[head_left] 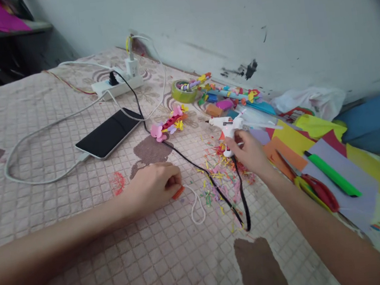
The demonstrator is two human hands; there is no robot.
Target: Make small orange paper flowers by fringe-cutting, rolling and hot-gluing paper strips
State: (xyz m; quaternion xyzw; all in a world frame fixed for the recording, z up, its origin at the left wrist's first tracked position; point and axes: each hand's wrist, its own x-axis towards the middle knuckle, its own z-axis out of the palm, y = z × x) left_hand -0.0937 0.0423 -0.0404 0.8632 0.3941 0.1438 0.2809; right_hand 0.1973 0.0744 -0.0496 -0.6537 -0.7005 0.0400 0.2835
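My left hand [156,183] is closed just above the cloth-covered table. Its fingers pinch a small orange paper strip [178,192], mostly hidden in the hand. A loop of white string [198,206] trails from there onto the cloth. On the right, my right hand [248,151] grips the handle of a white hot glue gun [229,128], whose nozzle points left. A black cord [241,191] runs down from the handle. Behind my left hand lies a strip decorated with pink and yellow paper flowers [169,124]. Colourful paper scraps [215,181] are scattered between my hands.
A phone [109,134] on a white cable lies at left, near a power strip [117,86]. Tape [184,91] and decorated sticks [232,92] are by the wall. Scissors [315,189], a green marker [332,173] and coloured paper [351,192] cover the right side.
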